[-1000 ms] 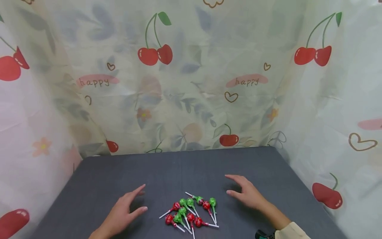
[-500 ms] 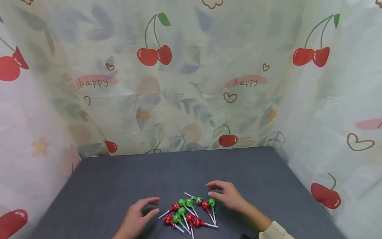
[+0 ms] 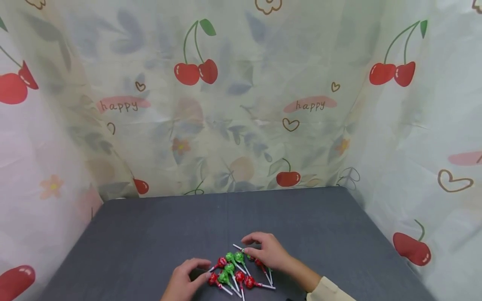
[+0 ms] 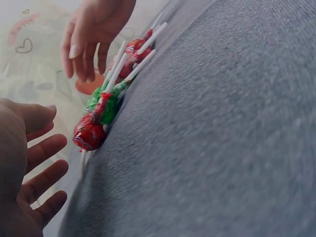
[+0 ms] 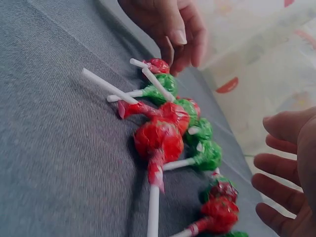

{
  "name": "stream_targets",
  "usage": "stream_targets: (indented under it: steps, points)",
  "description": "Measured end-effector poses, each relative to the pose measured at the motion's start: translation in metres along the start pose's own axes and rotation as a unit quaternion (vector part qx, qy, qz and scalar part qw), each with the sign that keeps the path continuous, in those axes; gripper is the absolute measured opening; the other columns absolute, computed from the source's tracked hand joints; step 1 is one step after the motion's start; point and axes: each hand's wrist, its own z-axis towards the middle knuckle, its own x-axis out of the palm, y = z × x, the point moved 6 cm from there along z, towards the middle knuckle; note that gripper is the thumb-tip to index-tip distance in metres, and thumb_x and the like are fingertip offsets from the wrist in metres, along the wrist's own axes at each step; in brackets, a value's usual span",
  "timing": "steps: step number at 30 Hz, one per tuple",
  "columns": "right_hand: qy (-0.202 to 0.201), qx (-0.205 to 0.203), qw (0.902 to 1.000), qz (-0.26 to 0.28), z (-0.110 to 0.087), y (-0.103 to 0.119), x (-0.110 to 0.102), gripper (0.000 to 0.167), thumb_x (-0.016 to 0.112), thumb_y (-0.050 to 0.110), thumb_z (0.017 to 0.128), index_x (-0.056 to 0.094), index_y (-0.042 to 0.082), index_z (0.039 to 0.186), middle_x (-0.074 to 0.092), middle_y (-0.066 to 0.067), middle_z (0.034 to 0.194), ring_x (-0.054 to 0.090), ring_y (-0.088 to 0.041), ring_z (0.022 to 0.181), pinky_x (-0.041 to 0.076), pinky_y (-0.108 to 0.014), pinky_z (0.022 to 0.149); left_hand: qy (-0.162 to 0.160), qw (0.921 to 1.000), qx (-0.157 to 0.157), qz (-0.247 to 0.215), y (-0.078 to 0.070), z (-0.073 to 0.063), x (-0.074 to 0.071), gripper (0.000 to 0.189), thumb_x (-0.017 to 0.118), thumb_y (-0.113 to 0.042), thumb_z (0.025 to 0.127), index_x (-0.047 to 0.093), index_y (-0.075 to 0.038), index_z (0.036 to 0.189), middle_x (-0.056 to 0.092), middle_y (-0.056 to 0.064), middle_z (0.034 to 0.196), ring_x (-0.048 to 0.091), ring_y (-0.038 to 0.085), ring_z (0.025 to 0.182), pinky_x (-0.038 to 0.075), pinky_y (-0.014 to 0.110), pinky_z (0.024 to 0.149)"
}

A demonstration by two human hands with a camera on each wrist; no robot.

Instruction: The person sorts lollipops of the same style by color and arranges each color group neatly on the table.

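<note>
At the near part of the dark table (image 3: 169, 225), two bare hands flank a loose cluster of lollipops, fingers and thumbs apart, nothing gripped in either. The left hand (image 3: 182, 278) is just beside the cluster's left edge, near a red lollipop (image 3: 212, 278); whether its fingertips touch a stick cannot be told. The right hand (image 3: 269, 253) hangs over the far right end, its thumb near a short white stick and its palm hiding some of the heads; contact there cannot be told either.

The lollipops have round heads in shiny, crinkled wrappers, red or green, twisted tight at the neck above straight white sticks. Pale print marks the wrappers, too small to read. Nearest the right wrist camera, a red lollipop (image 5: 159, 140) shows the puckered twist of its wrap.

A cream sleeve (image 3: 327, 290) covers the right forearm. The tabletop has a fine, woven-looking grain. Around it hangs a creased sheet (image 3: 233, 96) printed with glossy red cherries, outlined hearts and "happy" in brown lettering on pink strokes.
</note>
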Motion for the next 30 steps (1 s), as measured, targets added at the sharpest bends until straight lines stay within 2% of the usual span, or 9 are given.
stream_targets:
  steps: [6,9,15,20,25,30]
  points:
    - [-0.017,-0.011,0.9992,-0.034,0.011,0.006,0.014,0.021,0.072,0.020,0.089,0.073,0.010,0.107,0.069,0.002,0.103,0.062,-0.016,0.098,0.049,-0.039,0.086,0.017,0.9995,-0.017,-0.019,0.003,0.000,0.008,0.026,0.077,-0.034,0.083,0.073,-0.017,0.102,0.068,-0.007,0.096,0.061,0.010,0.091,0.049,0.031,0.080]
    - [-0.012,-0.017,0.9985,-0.051,0.016,0.009,0.021,0.021,0.072,0.020,0.088,0.073,0.011,0.107,0.068,0.005,0.103,0.060,-0.014,0.099,0.047,-0.036,0.088,0.025,0.9993,-0.021,-0.020,0.002,0.001,0.011,0.026,0.077,-0.034,0.083,0.073,-0.017,0.102,0.067,-0.007,0.095,0.062,0.011,0.090,0.050,0.031,0.079]
    - [0.009,-0.011,0.9962,-0.086,0.027,0.009,0.039,0.024,0.074,0.026,0.086,0.073,0.013,0.107,0.067,0.005,0.107,0.056,-0.013,0.100,0.044,-0.032,0.089,0.032,0.9992,-0.008,-0.022,0.002,0.004,0.013,0.026,0.077,-0.035,0.083,0.073,-0.019,0.103,0.067,-0.008,0.095,0.061,0.011,0.090,0.049,0.030,0.078]
    - [0.024,0.000,0.9936,-0.111,0.031,0.011,0.051,0.026,0.076,0.031,0.084,0.073,0.018,0.106,0.065,0.006,0.111,0.053,-0.013,0.102,0.042,-0.036,0.091,0.034,0.9993,0.014,-0.006,0.002,0.005,0.015,0.028,0.077,-0.040,0.081,0.074,-0.021,0.102,0.067,-0.010,0.095,0.060,0.011,0.089,0.048,0.032,0.078]
    - [0.053,0.022,0.9890,-0.136,0.034,0.013,0.057,0.027,0.075,0.039,0.083,0.073,0.025,0.106,0.063,0.008,0.115,0.052,-0.016,0.107,0.040,-0.044,0.090,0.052,0.9986,0.004,0.005,0.008,0.006,0.016,0.030,0.077,-0.042,0.080,0.074,-0.022,0.102,0.066,-0.013,0.094,0.058,0.007,0.087,0.048,0.030,0.076]
    - [0.075,0.034,0.9828,-0.166,0.033,0.013,0.062,0.026,0.075,0.044,0.082,0.074,0.031,0.104,0.062,0.007,0.120,0.051,-0.018,0.111,0.039,-0.042,0.088,0.036,0.9987,0.035,0.008,0.008,0.005,0.016,0.031,0.079,-0.042,0.078,0.074,-0.022,0.100,0.066,-0.014,0.091,0.056,0.005,0.082,0.047,0.029,0.073]
